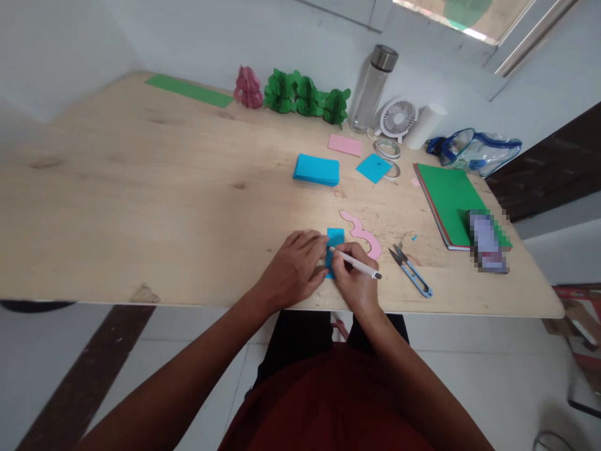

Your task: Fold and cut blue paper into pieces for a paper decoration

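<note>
A small strip of blue paper (335, 236) lies near the table's front edge. My left hand (297, 264) rests flat on the table, its fingers stretched out and touching the strip's left side. In my right hand (357, 279) is a white pen (355, 262), gripped with its tip down on the blue paper. The lower part of the strip is partly hidden by my hands. Just beyond my right hand lies a wavy pink paper cutout (357, 230). To the right of that hand are blue thread snips (413, 273), their blades apart.
A stack of blue paper (317, 170), a blue square (374, 168) and pink paper (345, 145) lie farther back. Tape rolls (387, 148), a bottle (370, 94), a small fan (399, 118) and green paper decorations (306, 96) stand near the wall. A green-covered book (451, 200) bears a blurred phone (487, 241).
</note>
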`<state>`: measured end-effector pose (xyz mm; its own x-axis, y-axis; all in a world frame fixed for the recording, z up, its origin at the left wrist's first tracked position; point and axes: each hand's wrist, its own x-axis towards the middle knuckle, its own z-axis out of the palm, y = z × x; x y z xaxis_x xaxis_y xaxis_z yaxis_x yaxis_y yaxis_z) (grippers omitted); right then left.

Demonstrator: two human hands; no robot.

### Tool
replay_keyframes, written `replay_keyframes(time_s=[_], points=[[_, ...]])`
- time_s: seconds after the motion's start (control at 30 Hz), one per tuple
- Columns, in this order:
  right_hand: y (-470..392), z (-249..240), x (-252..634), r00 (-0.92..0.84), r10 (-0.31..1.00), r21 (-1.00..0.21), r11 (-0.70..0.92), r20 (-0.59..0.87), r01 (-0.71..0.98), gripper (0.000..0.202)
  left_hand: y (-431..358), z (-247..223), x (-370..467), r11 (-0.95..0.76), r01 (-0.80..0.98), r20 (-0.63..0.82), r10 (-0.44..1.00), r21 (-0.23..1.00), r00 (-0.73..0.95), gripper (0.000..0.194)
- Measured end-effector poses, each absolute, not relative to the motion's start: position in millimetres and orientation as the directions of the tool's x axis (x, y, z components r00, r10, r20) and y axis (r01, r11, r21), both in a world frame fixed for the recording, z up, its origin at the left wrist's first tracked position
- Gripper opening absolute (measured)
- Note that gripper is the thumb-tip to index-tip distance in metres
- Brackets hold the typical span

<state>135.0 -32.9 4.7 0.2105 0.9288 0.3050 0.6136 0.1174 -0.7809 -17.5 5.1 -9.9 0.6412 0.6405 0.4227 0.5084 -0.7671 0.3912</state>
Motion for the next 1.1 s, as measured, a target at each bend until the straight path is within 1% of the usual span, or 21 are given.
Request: replay_keyframes(time_s=[0.13, 0.23, 0.43, 0.57, 0.83, 1.1], points=[[-33.1, 3.4, 135.2, 0.21, 0.93, -0.789, 0.119, 0.3, 0.603, 0.014, 6.0, -7.8, -17.2, -0.763, 0.515, 0.375, 0.643, 0.392, 0.668, 0.033], [-33.1, 2.6, 135.0, 0.213, 0.932, -0.801, 0.118, 0.294, 0.587, 0.013, 6.0, -6.6, -17.3, -0.76, 0.51, 0.38, 0.646, 0.402, 0.662, 0.033], [-32.2, 4.8, 138.1, 0.273, 0.931, -0.875, 0.088, 0.242, 0.477, 0.012, 5.9, -4.3, -17.5, -0.753, 0.507, 0.358, 0.65, 0.419, 0.67, 0.031], [-32.6, 5.2, 140.5, 0.281, 0.927, -0.873, 0.087, 0.247, 0.479, 0.012, 6.0, -2.1, -17.2, -0.752, 0.504, 0.34, 0.648, 0.424, 0.681, 0.027], [-34.3, 2.7, 138.8, 0.261, 0.936, -0.87, 0.083, 0.236, 0.486, 0.01, 5.2, -6.1, -18.0, -0.752, 0.503, 0.367, 0.652, 0.426, 0.663, 0.024], [-34.5, 2.7, 139.3, 0.264, 0.938, -0.883, 0.081, 0.225, 0.463, 0.012, 4.1, -5.9, -20.1, -0.739, 0.495, 0.395, 0.667, 0.456, 0.631, 0.024]])
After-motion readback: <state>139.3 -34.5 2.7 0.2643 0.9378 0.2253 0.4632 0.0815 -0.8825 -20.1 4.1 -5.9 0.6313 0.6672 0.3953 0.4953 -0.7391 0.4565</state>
